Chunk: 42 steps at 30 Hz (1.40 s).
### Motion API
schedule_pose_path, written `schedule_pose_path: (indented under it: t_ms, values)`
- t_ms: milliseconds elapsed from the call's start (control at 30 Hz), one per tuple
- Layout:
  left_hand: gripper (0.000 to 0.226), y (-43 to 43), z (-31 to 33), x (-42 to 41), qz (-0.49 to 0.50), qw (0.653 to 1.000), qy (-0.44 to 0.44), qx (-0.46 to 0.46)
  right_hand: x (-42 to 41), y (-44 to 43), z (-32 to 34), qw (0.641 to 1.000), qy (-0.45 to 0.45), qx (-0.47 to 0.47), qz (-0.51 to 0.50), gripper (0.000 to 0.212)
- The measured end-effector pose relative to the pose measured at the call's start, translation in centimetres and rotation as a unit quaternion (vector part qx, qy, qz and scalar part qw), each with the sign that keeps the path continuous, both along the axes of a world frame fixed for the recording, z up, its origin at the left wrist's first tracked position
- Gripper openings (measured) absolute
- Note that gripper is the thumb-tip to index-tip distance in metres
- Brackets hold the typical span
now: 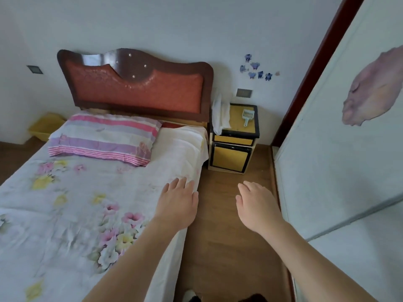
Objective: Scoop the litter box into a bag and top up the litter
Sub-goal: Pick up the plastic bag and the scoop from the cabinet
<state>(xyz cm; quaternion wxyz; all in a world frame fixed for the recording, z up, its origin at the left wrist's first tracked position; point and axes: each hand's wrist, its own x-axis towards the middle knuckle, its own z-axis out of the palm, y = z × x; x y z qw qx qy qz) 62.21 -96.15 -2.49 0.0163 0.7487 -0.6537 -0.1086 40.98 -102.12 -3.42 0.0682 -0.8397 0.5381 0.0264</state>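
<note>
Both hands empty, fingers spread, palms down: left hand (177, 201) over the bed (65, 192) edge, right hand (257, 205) over the floor (220, 247) in the aisle. Landmark: the nightstand (234, 138), straight ahead at the aisle's far end, well apart from both hands. On top of the nightstand, right of centre, lies the scoop (248, 116); long axis running toward the hands, handle nearest, slotted blade toward the wall. Draped over the nightstand's left edge, a white bag (220, 114), probably the one for the waste. Right hand more in line with the scoop, so likely the better one for the handle; left lines up better with the bag. Yellow tub (45, 125) far left of the nightstand, beyond the bed: possibly the litter box, contents hidden. No scooping begun.
</note>
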Motion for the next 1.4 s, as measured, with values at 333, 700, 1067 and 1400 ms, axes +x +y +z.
schedule_pose_path:
  t_ms: [333,700,1067,1400]
  values:
    - [0.046,-17.8,-0.9,0.2,-0.044,0.999,-0.012,0.018,-0.4,-15.2,-1.7,0.998,-0.024,0.011,-0.055,0.049]
    - [0.044,-38.0,-1.9,-2.4,-0.017,0.999,0.004,0.030,-2.6,-37.1,-3.0,0.998,-0.056,0.011,-0.040,0.045]
    - [0.042,-56.3,-5.5,3.6,-0.019,0.999,0.046,0.014,3.4,-54.5,-5.5,0.998,-0.043,0.020,-0.030,0.038]
    - [0.041,-71.7,-9.5,6.8,-0.057,0.995,0.048,0.063,5.1,-67.3,-9.7,0.992,-0.051,0.057,-0.103,0.029]
